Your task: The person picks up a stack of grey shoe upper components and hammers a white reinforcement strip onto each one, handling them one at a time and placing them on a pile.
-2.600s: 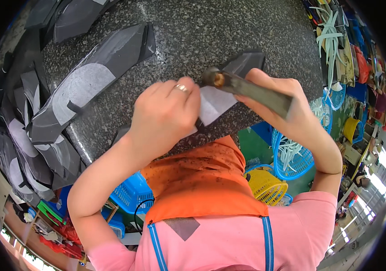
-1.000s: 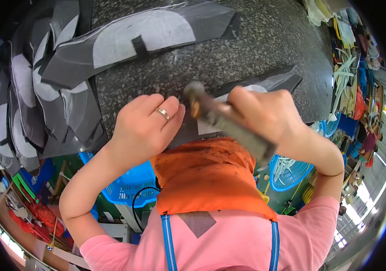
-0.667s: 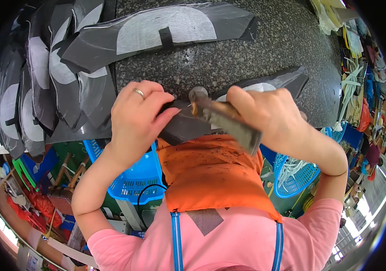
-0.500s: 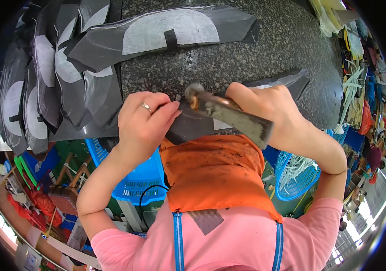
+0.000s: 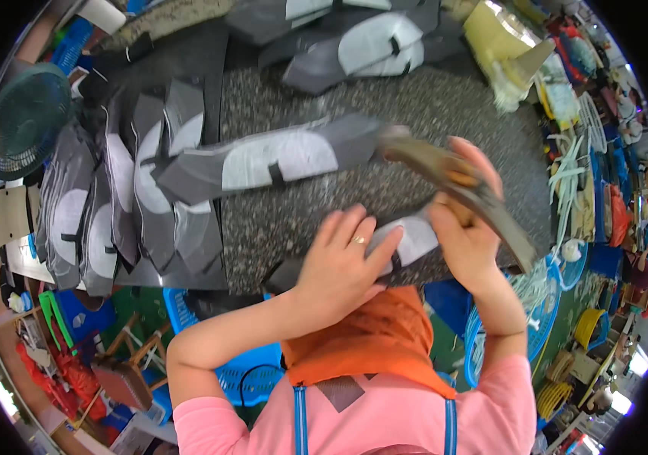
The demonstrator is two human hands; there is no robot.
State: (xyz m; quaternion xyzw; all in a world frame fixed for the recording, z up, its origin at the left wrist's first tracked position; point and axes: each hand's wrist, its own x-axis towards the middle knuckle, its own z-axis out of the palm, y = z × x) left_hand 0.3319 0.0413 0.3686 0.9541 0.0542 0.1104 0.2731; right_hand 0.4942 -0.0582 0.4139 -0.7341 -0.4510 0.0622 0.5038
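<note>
My left hand point(image 5: 335, 265) lies with its fingers spread on a dark grey, strap-like piece point(image 5: 415, 241) with a white patch and a small black tab. This piece rests at the near edge of a speckled stone slab point(image 5: 263, 235), its left part mostly hidden beneath my hand. My right hand point(image 5: 470, 246) is closed around a hammer point(image 5: 502, 216), whose long metal head slants across above the piece, smeared by motion. My right fingertips are close to the piece's right end; whether they touch it is unclear. Beyond my hands lies a similar grey piece point(image 5: 244, 168).
Several overlapping grey pieces point(image 5: 66, 216) lie at the left, with more point(image 5: 316, 67) at the far side. A green fan point(image 5: 26, 121) stands far left, a yellowish bag-like thing point(image 5: 495, 49) far right. Below the slab are a blue basket point(image 5: 267, 383) and a basket with white strips point(image 5: 474, 353).
My left hand has gone from pinched fingertips to spread fingers, farther right along the piece. The hammer has swung right, away from the left fingers. The view has shifted, showing more of the far side.
</note>
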